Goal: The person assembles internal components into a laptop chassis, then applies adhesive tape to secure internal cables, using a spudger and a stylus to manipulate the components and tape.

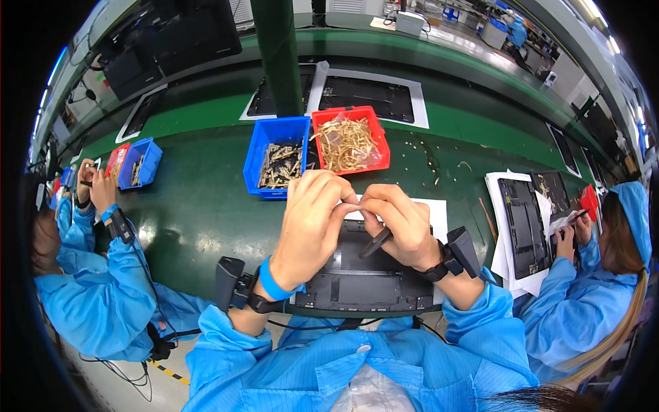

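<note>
One left hand point(307, 220), bare; one right hand point(406, 230), bare. Thumbs and forefingers pinched, tips meeting. Forearms point(465, 291) angled inward, converging.

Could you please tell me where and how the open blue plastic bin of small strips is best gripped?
Probably by the blue bin's left wall, pinching the rim from the left: that edge looks unobstructed, while the open red plastic bin stands close on the right.

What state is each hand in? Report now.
Left hand: closed in a pinch; anything between the fingertips cannot be told.
Right hand: closed, holding a dark stick-like tool.
</note>
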### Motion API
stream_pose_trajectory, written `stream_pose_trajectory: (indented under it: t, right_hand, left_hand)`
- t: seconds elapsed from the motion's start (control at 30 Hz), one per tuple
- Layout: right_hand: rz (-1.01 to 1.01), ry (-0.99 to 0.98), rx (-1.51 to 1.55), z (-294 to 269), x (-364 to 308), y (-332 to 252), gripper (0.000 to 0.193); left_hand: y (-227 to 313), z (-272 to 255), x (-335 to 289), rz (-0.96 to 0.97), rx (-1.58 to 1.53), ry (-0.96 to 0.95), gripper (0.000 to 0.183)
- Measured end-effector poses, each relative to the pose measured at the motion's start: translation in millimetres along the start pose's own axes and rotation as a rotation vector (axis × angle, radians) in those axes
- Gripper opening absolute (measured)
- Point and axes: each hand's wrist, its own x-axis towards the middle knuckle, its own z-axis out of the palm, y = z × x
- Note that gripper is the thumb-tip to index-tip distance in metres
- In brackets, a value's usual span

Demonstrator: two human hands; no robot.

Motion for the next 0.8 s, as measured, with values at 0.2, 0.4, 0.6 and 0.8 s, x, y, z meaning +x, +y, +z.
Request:
stream_pose_trajectory:
  t: [0.2,0.4,0.6,0.8]
  right_hand:
    - [0.398,0.073,0.288,1.6,1.8,-9.8,0.019]
    - [0.461,0.113,0.344,4.4,-3.4,-9.0,0.017]
    - [0.555,0.086,0.348,2.8,-3.9,-17.3,0.020]
    - [0.516,-0.009,0.320,-10.2,0.5,-17.4,0.028]
  left_hand:
    - [-1.6,15.9,-6.0,-0.098,-0.158,0.218,0.012]
    - [0.2,9.7,-8.1,-0.216,-0.181,0.154,0.008]
    - [2.5,9.9,-9.4,-0.211,-0.121,0.143,0.008]
    - [1.3,-2.4,-5.3,-0.139,-0.045,0.094,0.007]
